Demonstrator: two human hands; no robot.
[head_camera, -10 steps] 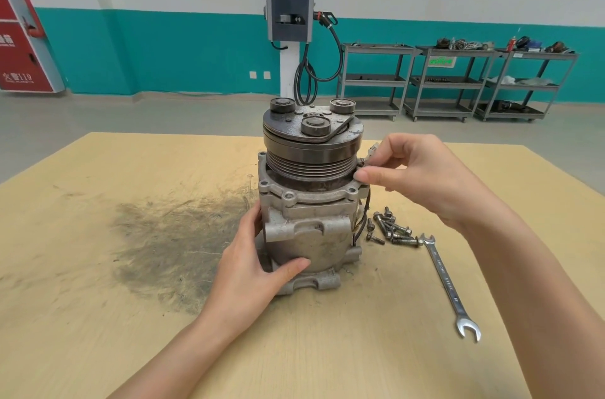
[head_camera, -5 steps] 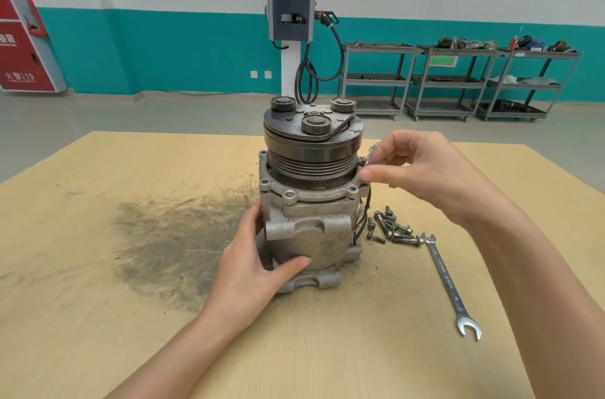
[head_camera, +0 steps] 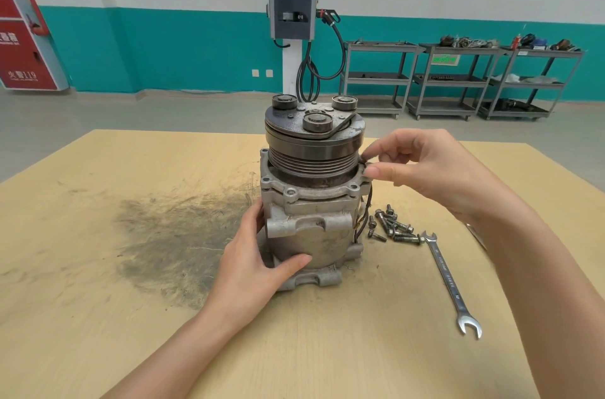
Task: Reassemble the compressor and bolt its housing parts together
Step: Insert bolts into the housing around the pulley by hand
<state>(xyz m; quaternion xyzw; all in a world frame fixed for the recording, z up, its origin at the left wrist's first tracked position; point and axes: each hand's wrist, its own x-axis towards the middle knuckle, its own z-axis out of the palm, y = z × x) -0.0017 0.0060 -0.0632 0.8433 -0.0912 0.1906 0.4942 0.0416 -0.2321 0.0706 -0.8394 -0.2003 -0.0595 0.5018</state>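
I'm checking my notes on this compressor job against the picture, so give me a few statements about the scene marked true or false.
1. The compressor stands upright on the table, pulley end up. True.
2. The left hand holds the wrench. False: it grips the compressor's lower body; the wrench lies untouched on the table.
3. The right hand pinches a small part at the flange's right edge, just below the pulley. True; it looks like a bolt, but the fingers hide most of it.
4. The loose bolts lie left of the compressor. False: they lie to its right, beside the wrench's upper end.
5. The wrench lies on the dark smudge. False: the smudge is left of the compressor.
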